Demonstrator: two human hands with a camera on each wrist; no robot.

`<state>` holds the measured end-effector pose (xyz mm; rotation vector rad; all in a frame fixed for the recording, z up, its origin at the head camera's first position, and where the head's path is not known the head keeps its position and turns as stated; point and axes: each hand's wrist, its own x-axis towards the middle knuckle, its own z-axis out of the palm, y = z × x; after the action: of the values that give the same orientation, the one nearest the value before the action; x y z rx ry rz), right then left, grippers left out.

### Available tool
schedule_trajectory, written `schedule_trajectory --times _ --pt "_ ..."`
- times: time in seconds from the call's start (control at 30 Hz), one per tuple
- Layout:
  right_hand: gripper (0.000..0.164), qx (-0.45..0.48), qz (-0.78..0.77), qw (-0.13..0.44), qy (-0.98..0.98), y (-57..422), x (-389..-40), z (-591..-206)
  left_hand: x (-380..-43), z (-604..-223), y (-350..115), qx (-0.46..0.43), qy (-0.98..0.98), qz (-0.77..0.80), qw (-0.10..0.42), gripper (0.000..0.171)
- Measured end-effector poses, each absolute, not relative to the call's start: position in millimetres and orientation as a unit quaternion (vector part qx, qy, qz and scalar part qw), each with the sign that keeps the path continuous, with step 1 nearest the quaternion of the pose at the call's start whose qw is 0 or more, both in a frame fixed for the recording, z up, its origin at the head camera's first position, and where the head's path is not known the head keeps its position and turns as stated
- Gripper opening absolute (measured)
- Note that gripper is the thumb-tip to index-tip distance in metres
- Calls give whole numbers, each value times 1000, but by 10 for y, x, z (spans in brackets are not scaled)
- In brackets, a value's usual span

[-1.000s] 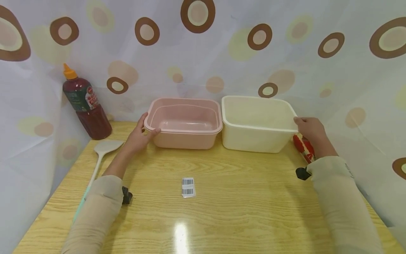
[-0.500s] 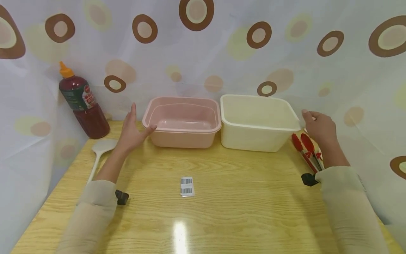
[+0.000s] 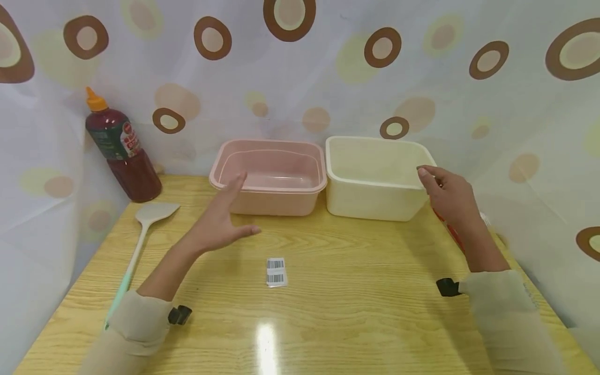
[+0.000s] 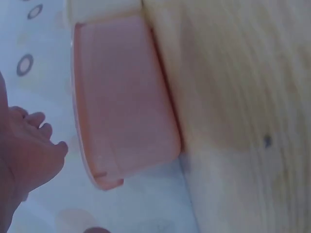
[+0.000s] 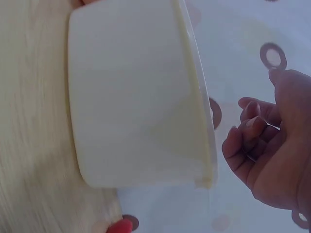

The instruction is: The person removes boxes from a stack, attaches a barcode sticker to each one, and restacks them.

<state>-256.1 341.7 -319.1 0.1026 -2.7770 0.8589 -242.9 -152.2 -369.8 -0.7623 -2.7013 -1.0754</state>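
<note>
A pink plastic basin (image 3: 281, 204) and a taller cream plastic bin (image 3: 375, 202) stand side by side at the back of the table. My left hand (image 3: 213, 229) hovers in front of the basin's left part, thumb and fingers spread, holding nothing. In the left wrist view, that hand (image 4: 31, 155) is apart from the basin (image 4: 126, 97). My right hand (image 3: 450, 200) is by the bin's right front corner with loosely bent fingers. The right wrist view shows a gap between this hand (image 5: 282, 150) and the bin's rim (image 5: 199, 97); nothing is in it.
Red-tipped tongs (image 3: 455, 238) lie partly hidden behind the right hand. At left are a sauce bottle (image 3: 123, 148) with an orange cap and a spatula (image 3: 140, 245) with a green handle. A barcode sticker (image 3: 276, 272) lies mid-table. A patterned curtain (image 3: 290, 83) hangs behind.
My left hand has let go of the basin's left edge and moved right and nearer. My right hand has left the bin's rim, drifted right, then come back left. Both containers stay put.
</note>
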Motion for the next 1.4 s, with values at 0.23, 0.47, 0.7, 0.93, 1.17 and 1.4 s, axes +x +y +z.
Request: schedule_trajectory --times 0.23,0.47,0.7,0.93,1.17,1.4 --pt "56 92 282 86 -951 3105 -2472 -3333 -2295 -3852 -1322 -291 -909 -300 -16 124" --pt "51 122 291 43 -948 2864 -2472 -3621 -2267 -3962 -1224 -302 -912 -255 -113 124" --pt "51 189 279 -22 -941 2560 -2415 -3843 -2261 -4023 -1152 -301 -915 -220 -157 121" --pt "59 253 267 -96 -925 2298 -2333 -4023 -2250 -4089 -1042 -288 -917 -192 -197 117" --pt "63 269 261 -151 -915 2170 -2276 -4151 -2251 -4130 -966 -276 -926 -145 -213 102" --pt "62 279 247 -159 -914 2106 -2259 -4148 -2260 -4109 -930 -283 -925 -105 -232 90"
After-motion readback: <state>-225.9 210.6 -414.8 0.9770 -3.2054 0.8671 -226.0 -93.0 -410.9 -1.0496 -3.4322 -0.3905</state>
